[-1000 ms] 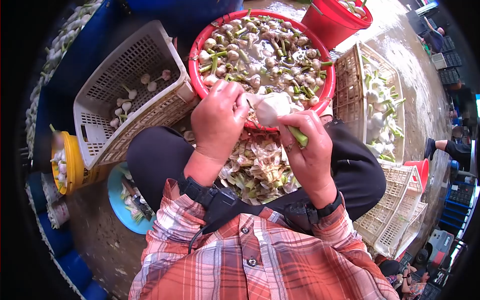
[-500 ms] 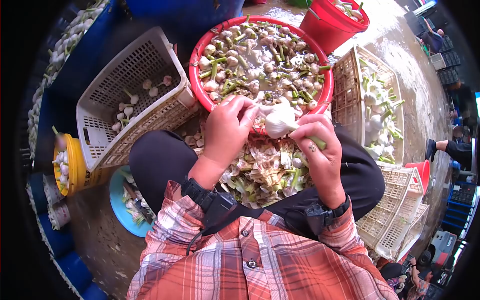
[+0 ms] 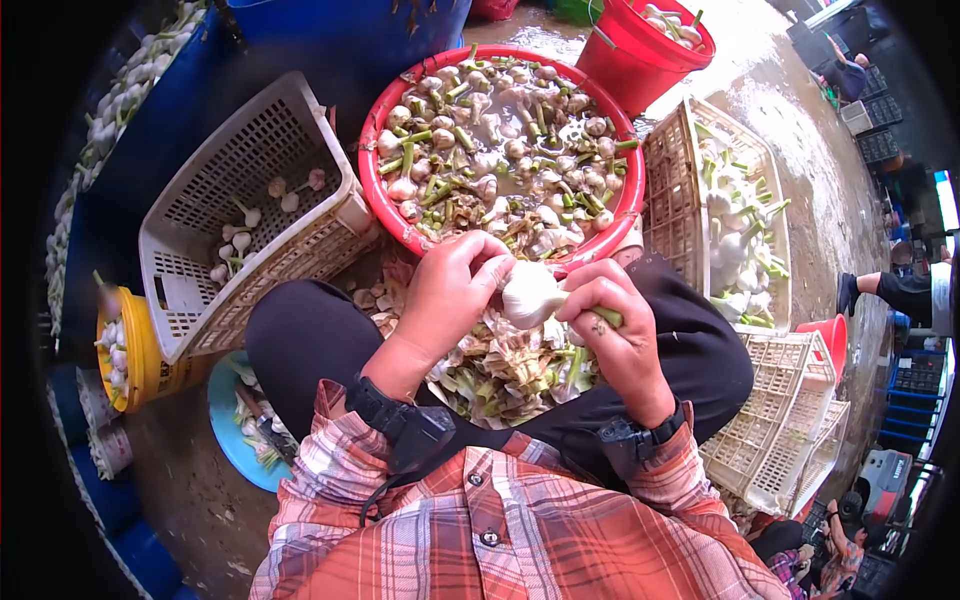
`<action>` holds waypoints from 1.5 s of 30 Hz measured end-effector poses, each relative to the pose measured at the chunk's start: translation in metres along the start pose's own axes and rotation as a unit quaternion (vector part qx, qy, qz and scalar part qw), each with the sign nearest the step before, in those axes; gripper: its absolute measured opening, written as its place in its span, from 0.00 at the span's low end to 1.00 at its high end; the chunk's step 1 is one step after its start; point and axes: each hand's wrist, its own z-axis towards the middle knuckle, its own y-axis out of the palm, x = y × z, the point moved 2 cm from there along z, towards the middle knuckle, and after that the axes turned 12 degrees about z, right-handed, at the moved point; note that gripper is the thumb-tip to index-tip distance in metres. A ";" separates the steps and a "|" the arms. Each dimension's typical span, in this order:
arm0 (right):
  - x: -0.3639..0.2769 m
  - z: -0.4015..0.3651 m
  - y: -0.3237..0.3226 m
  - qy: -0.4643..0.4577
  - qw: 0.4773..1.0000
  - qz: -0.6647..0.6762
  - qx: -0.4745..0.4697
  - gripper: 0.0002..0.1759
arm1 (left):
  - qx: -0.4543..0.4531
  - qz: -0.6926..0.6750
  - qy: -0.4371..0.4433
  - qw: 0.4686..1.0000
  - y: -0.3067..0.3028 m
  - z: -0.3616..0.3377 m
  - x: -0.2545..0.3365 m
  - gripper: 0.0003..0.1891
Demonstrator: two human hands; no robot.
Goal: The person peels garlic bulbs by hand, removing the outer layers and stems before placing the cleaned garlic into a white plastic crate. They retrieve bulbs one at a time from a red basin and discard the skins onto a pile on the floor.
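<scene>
A white garlic bulb [image 3: 531,295] with a short green stem is held above a heap of peeled skins [image 3: 515,370] between my legs. My right hand [image 3: 610,318] has its fingers wrapped round the stem. My left hand [image 3: 455,290] touches the bulb's left side, its thumb and forefinger pinched together; whether they grip skin or the bulb itself is too small to tell. Just beyond both hands is a red tub [image 3: 372,180] of water with many unpeeled garlic bulbs and stems.
A white crate [image 3: 190,270] with several bulbs, a yellow bucket [image 3: 150,350] and a blue basin [image 3: 225,425] are at left. At right are a crate [image 3: 680,190] of white garlic, a red bucket [image 3: 640,60] and stacked crates [image 3: 770,420]. People are at far right.
My left hand has closed in on the bulb, and the loose skin stretched between them no longer shows. The surroundings have shifted slightly left in view.
</scene>
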 end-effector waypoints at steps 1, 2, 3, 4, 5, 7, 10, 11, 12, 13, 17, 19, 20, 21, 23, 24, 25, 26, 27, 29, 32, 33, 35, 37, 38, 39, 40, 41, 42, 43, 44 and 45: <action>0.007 -0.004 0.001 0.045 0.986 0.144 0.065 0.07 | 0.048 0.204 0.099 0.973 0.003 -0.001 -0.004 0.07; 0.013 -0.006 0.002 0.090 0.947 0.283 0.125 0.06 | 0.096 0.396 0.191 0.893 0.007 -0.003 -0.008 0.07; 0.010 -0.002 0.000 0.084 0.886 0.434 0.138 0.07 | -0.004 0.441 0.134 0.887 0.013 -0.004 -0.022 0.09; 0.013 0.002 -0.002 0.078 0.868 0.460 0.172 0.06 | -0.094 0.434 0.084 0.892 0.016 -0.006 -0.032 0.11; 0.017 0.006 -0.007 0.076 0.859 0.473 0.179 0.06 | -0.080 0.394 0.125 0.907 0.015 -0.006 -0.036 0.14; 0.028 0.008 -0.018 0.077 0.851 0.492 0.165 0.05 | -0.058 0.185 0.114 0.974 0.011 -0.003 -0.017 0.21; 0.031 0.006 -0.012 0.086 0.845 0.498 0.174 0.07 | -0.041 -0.107 0.048 0.992 -0.004 -0.002 0.031 0.29; 0.031 0.007 -0.010 0.091 0.844 0.500 0.170 0.07 | -0.044 -0.125 0.101 0.986 -0.006 -0.001 0.036 0.25; 0.031 0.009 -0.007 0.132 0.809 0.550 0.159 0.08 | -0.050 -0.142 0.157 0.976 -0.008 0.002 0.039 0.22; 0.031 0.009 -0.005 0.172 0.769 0.597 0.150 0.09 | -0.017 -0.092 0.211 0.973 -0.009 0.009 0.033 0.13; 0.060 0.011 0.001 0.193 0.699 0.673 0.143 0.10 | -0.018 -0.183 0.052 0.982 -0.010 0.005 0.035 0.07; 0.074 0.014 -0.002 0.214 0.677 0.668 0.223 0.10 | -0.080 -0.154 0.100 0.980 -0.012 -0.007 0.048 0.06; 0.084 0.014 -0.007 0.222 0.660 0.668 0.263 0.09 | -0.139 -0.124 0.145 0.972 -0.011 -0.013 0.050 0.06; 0.086 0.014 -0.009 0.221 0.630 0.691 0.278 0.09 | -0.149 -0.071 0.133 0.977 -0.009 -0.014 0.043 0.05; 0.088 0.018 -0.013 0.225 0.643 0.676 0.281 0.14 | -0.128 0.150 0.163 0.967 -0.007 -0.009 0.023 0.06; 0.086 0.024 -0.015 0.228 0.657 0.660 0.284 0.15 | -0.105 0.200 0.194 0.955 -0.001 -0.010 0.009 0.08; 0.091 0.031 -0.021 0.240 0.682 0.627 0.289 0.18 | -0.128 0.208 0.181 0.953 0.001 -0.013 0.003 0.10; 0.094 0.043 -0.028 0.247 0.707 0.589 0.304 0.17 | -0.151 0.217 0.172 0.949 0.004 -0.014 0.000 0.12; 0.100 0.060 -0.044 0.228 0.721 0.573 0.315 0.18 | -0.167 0.227 0.164 0.946 0.004 -0.012 0.005 0.12; 0.100 0.104 -0.079 0.168 0.751 0.547 0.328 0.18 | -0.162 0.262 0.154 0.939 0.002 -0.014 0.013 0.12; 0.079 0.194 -0.160 -0.002 0.779 0.535 0.325 0.17 | -0.076 0.282 0.133 0.947 -0.002 -0.011 0.018 0.09; 0.070 0.215 -0.179 -0.021 0.808 0.490 0.328 0.19 | -0.074 0.276 0.111 0.952 -0.003 -0.011 0.022 0.10; 0.055 0.234 -0.177 0.049 0.829 0.455 0.320 0.21 | -0.060 0.282 0.116 0.951 -0.003 -0.006 0.017 0.10; 0.069 0.232 -0.142 0.087 0.897 0.370 0.227 0.20 | -0.048 0.298 0.103 0.948 -0.006 -0.007 0.015 0.11; 0.081 0.222 -0.119 0.100 0.926 0.316 0.181 0.19 | -0.026 0.307 0.105 0.945 -0.007 -0.006 0.017 0.11; 0.108 0.218 -0.099 0.143 0.936 0.296 0.123 0.17 | -0.015 0.299 0.115 0.947 -0.007 -0.005 0.017 0.11; 0.135 0.208 -0.077 0.208 0.940 0.249 0.105 0.17 | -0.006 0.290 0.128 0.948 -0.009 -0.004 0.016 0.11; 0.163 0.199 -0.057 0.262 0.946 0.180 0.065 0.18 | -0.015 0.304 0.127 0.944 -0.011 -0.003 0.012 0.11; 0.192 0.194 -0.040 0.310 0.944 0.108 0.021 0.20 | -0.018 0.307 0.119 0.944 -0.014 -0.002 0.011 0.11; 0.222 0.192 -0.023 0.309 0.946 0.095 0.025 0.21 | -0.018 0.336 0.099 0.936 -0.019 -0.002 0.013 0.12; 0.245 0.192 -0.006 0.306 0.948 0.082 0.027 0.22 | -0.017 0.366 0.079 0.927 -0.023 -0.001 0.013 0.12; 0.256 0.200 0.007 0.274 0.962 0.015 0.009 0.23 | 0.028 0.356 0.085 0.930 -0.026 0.001 0.012 0.12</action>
